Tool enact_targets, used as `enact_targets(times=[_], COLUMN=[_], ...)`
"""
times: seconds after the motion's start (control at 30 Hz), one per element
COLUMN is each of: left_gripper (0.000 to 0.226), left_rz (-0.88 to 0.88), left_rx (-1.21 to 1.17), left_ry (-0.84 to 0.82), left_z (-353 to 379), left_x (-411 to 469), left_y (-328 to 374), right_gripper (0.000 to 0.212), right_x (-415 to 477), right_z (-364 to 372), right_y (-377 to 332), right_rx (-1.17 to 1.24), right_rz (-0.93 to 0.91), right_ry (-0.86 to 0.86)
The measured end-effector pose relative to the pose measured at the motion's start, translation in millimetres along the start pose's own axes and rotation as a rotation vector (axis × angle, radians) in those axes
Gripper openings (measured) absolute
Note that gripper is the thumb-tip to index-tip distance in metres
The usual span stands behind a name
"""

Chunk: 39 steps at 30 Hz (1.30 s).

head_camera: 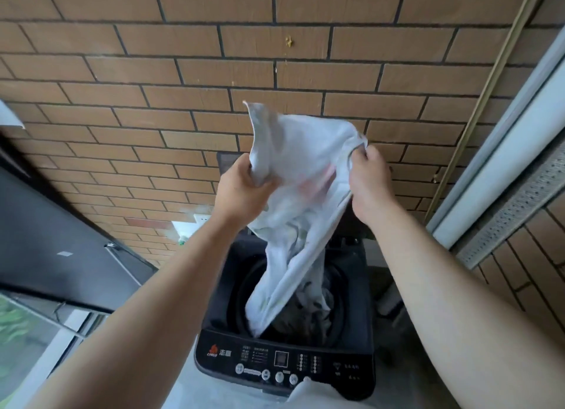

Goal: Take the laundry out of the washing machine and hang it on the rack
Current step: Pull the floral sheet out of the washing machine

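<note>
A big brick wall [153, 72], rough and orange-brown, stands behind everything. In front of it is the black washing machine [220, 286], smooth and shiny, with its top open.

A pale, thin, soft shirt-like cloth [299, 164] hangs over the open hole. It is long from top to bottom and leans a little. Its top is bunched up between the two hands, high over the back edge of the machine. Its bottom tip is down inside the round drum [241, 292], near the front edge. I think it must go up more before it can be carried away. The rack is not in view.

The left hand [241, 188] grips one top edge of the cloth with curled fingers. The right hand [367, 179] pinches the other top edge. Both are about as near to it.

Darker crumpled clothes [305, 320] lie in the drum, under the tip. Small round buttons [279, 377] sit along the front edge.
</note>
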<state>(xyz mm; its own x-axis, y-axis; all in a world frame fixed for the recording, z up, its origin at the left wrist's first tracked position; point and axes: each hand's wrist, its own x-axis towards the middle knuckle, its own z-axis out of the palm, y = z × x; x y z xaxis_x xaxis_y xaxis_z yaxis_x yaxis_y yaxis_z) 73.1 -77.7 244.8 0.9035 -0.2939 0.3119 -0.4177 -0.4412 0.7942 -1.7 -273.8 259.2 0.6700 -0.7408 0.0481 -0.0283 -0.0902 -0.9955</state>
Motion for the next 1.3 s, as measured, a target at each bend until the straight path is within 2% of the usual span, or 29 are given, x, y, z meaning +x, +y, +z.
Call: enact_targets(times=[0.07,0.13,0.2,0.47,0.53,0.63,0.7,0.77,0.83,0.9,0.97,1.0,1.07,1.13,1.17,1.2,1.23,1.3], left_gripper=[0.026,0.026,0.02,0.014,0.006,0.01,0.012,0.011,0.007,0.009,0.007,0.001,0.021,0.039,0.039,0.035,0.029,0.038], left_rz=[-0.052,-0.081,-0.085,-0.122,-0.163,-0.206,-0.187,-0.145,-0.095,-0.084,-0.126,-0.155,-0.229,-0.279,-0.294,-0.309,-0.326,-0.383], left_rx=[-0.035,-0.047,-0.04,-0.041,-0.084,-0.128,-0.046,0.165,0.344,0.349,0.24,0.144,-0.196,-0.587,-0.748,-0.882,-0.98,-1.115], left_ry=[0.025,0.048,0.073,0.185,0.185,0.213,0.255,0.323,0.407,0.445,0.434,0.411,0.32,0.194,0.14,0.083,0.032,-0.024], left_z=[-3,-6,-7,-16,-15,-16,-17,-20,-24,-27,-29,-28,-27,-27,-29,-29,-31,-34], left_x=[0,1,2,5,3,-2,-4,-3,2,7,14,16,15,11,8,5,2,-4], left_y=[3,5,8,0,-3,-2,1,5,9,13,15,18,28,36,38,38,39,39], right_gripper=[0.026,0.027,0.028,0.035,0.038,0.043,0.042,0.055,0.056,0.069,0.084,0.081,0.059,0.025,0.011,0.011,0.022,0.048], right_x=[11,14,15,13,12,6,0,-4,-8,-13,-15,-15,-17,-17,-16,-17,-18,-19], right_z=[-2,-4,-7,-5,-3,0,-1,-4,-8,-10,-9,-7,-2,4,7,9,11,12], right_y=[-31,-38,-27,-6,-8,-11,-13,-15,-15,-15,-12,-10,-3,7,13,18,21,24], right_rx=[0.0,-0.15,-0.261,-0.24,-0.206,-0.17,-0.141,-0.091,-0.078,-0.171,-0.187,-0.149,-0.139,-0.283,-0.35,-0.391,-0.402,-0.346], right_rz=[-0.173,-0.33,-0.407,-0.252,-0.231,-0.195,-0.167,-0.094,-0.03,-0.001,0.047,0.074,0.058,-0.066,-0.122,-0.157,-0.177,-0.171], right_ry=[-0.03,-0.114,-0.166,-0.143,-0.171,-0.253,-0.303,-0.429,-0.657,-0.845,-0.933,-0.946,-0.878,-0.755,-0.705,-0.66,-0.622,-0.598])
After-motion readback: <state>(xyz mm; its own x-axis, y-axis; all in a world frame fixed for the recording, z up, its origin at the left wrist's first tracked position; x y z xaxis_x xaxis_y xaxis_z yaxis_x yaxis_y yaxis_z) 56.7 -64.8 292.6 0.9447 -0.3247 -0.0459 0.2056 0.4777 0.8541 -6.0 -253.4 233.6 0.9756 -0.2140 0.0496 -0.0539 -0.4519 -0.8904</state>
